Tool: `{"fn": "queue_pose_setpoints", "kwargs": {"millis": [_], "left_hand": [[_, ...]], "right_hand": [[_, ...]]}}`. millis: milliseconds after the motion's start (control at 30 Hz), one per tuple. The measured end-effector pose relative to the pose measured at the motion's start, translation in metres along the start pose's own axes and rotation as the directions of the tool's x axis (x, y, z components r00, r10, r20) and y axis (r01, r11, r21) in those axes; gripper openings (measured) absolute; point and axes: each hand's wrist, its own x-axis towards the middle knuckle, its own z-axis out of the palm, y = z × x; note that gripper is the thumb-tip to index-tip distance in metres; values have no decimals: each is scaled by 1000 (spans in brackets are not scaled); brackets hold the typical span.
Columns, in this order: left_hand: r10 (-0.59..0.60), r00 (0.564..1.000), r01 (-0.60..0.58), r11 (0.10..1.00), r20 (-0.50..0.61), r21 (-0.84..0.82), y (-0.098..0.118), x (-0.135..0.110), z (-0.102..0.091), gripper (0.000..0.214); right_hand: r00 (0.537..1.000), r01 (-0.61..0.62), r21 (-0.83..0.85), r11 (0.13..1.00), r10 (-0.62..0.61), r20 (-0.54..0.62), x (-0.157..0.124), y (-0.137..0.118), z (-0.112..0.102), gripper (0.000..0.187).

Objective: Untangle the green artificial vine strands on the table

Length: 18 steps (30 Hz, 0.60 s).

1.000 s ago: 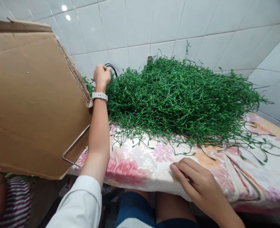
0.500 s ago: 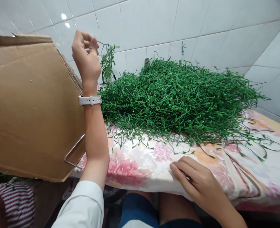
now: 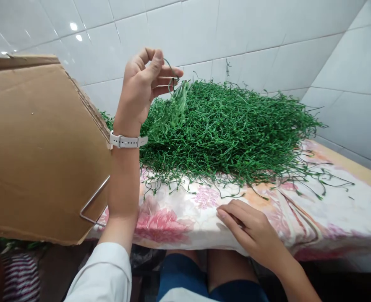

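Note:
My left hand is raised above the near left side of a big heap of thin green plastic stems. Its thumb and index finger pinch the looped end of a stem, while the other fingers stretch out. From that loop hangs a small bunch of green stems, blurred by motion, in front of the heap. My right hand rests at the near edge of the table with its fingers curled together. What lies under those fingers, if anything, is hidden.
A large cardboard box stands at the left, with a bent metal wire by its lower corner. The flowered tablecloth covers the table; loose stems spread along the heap's front. A white tiled wall rises behind. Someone's striped clothing shows at lower left.
My left hand has moved right and turned, carrying the hanging green bunch from beside the box to in front of the heap. My right hand stays at the table edge. The view has shifted slightly.

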Motion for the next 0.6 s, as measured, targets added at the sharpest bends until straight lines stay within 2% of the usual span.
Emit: {"fn": "queue_pose_setpoints", "kwargs": {"millis": [167,267,333,367,400,433,533,600], "left_hand": [[-13,996,38,959,90,-282,10,-8,35,24],[-97,988,138,906,120,-400,13,-11,54,33],[-181,978,207,881,101,-427,14,-15,67,36],[-218,972,234,872,88,-430,15,-18,75,36],[-244,966,256,865,84,-432,16,-21,82,34],[-266,959,283,854,102,-436,17,-24,89,31],[-288,932,360,811,220,-462,22,-36,103,32],[-303,922,380,822,239,-423,26,-45,103,38]], "right_hand": [[989,-141,86,986,145,-31,-4,3,0,15],[950,-279,232,932,304,-77,-6,5,1,51],[909,-360,357,862,411,-75,-6,7,2,78],[892,-382,415,826,447,-68,-6,7,2,86],[884,-387,458,800,463,-62,-6,7,1,87],[885,-375,482,792,460,-68,-5,7,0,79],[911,-304,466,831,396,-112,-3,8,-4,40],[920,-288,437,852,373,-120,-3,9,-8,41]]}}
